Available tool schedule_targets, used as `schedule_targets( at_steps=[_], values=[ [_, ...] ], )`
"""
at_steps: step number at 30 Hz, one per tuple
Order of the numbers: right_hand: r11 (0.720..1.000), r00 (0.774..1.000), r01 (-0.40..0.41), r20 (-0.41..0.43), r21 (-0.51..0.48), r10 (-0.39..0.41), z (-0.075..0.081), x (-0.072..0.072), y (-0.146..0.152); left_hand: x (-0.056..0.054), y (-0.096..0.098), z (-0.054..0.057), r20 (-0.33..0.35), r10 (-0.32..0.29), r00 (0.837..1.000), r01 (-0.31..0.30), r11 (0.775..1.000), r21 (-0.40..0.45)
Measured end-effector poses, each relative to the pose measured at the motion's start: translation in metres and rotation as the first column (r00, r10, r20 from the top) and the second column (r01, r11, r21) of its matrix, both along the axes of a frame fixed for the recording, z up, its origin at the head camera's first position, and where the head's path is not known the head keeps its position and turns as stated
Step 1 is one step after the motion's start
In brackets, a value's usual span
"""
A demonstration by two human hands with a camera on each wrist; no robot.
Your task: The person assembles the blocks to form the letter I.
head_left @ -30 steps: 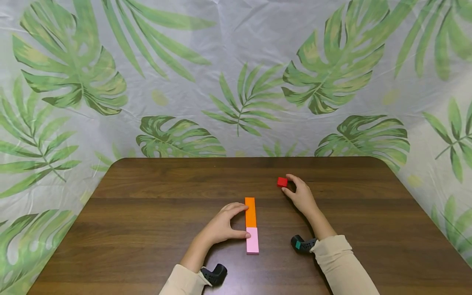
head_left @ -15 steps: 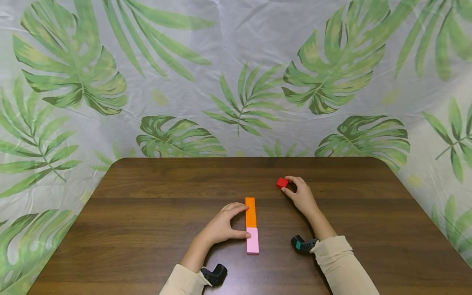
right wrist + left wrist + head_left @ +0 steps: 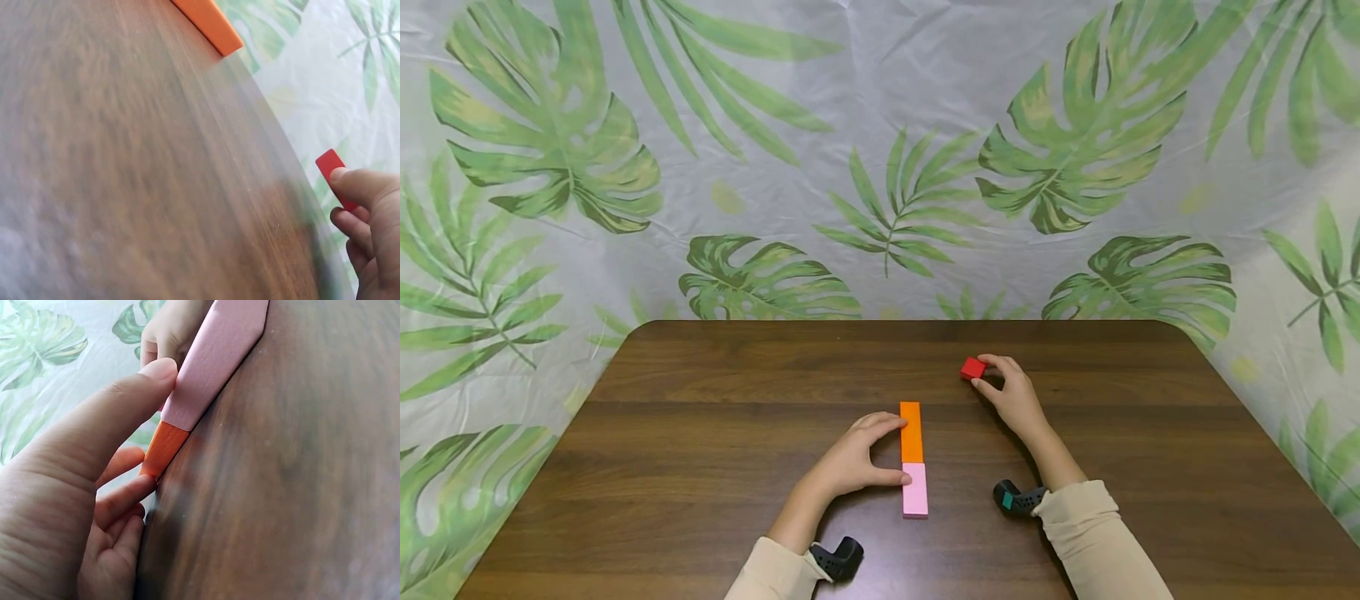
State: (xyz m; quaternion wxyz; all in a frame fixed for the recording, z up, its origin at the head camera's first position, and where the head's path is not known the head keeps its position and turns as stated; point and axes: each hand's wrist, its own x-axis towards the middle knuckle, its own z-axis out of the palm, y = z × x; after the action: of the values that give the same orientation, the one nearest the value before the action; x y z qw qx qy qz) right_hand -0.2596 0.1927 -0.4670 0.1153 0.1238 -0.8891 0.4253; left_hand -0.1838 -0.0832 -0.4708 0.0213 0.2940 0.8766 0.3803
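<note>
An orange block (image 3: 911, 432) and a pink block (image 3: 915, 490) lie end to end in a straight line on the table. My left hand (image 3: 850, 461) comes at them from the left, thumb on the pink block and fingertips on the orange one, with a wide gap between thumb and fingers. Farther back on the right, my right hand (image 3: 1017, 402) pinches a small red block (image 3: 973, 368) between thumb and fingers. In the right wrist view the red block (image 3: 330, 169) shows as a thin slab, its lower end partly covered by the thumb.
The brown wooden table (image 3: 700, 500) has rounded far corners. Behind it hangs a pale cloth (image 3: 910, 83) printed with green leaves. Each wrist wears a black band, and the sleeves are beige.
The red block has turned and tilted slightly in my right hand's pinch. My left hand and the orange and pink blocks stay in place.
</note>
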Motion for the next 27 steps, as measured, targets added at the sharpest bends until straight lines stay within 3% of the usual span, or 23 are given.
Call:
schedule_targets(
  at_steps=[13,27],
  values=[
    [0.999,0.998,-0.038,-0.053,0.008,0.039,0.003,0.000,-0.011,0.000,-0.001,0.000,0.001,-0.001,1.000,0.001,1.000,0.005],
    [0.996,0.995,-0.088,-0.054,-0.016,0.087,0.004,0.000,-0.030,0.000,0.000,0.000,0.016,0.002,1.000,-0.002,1.000,-0.011]
  ],
)
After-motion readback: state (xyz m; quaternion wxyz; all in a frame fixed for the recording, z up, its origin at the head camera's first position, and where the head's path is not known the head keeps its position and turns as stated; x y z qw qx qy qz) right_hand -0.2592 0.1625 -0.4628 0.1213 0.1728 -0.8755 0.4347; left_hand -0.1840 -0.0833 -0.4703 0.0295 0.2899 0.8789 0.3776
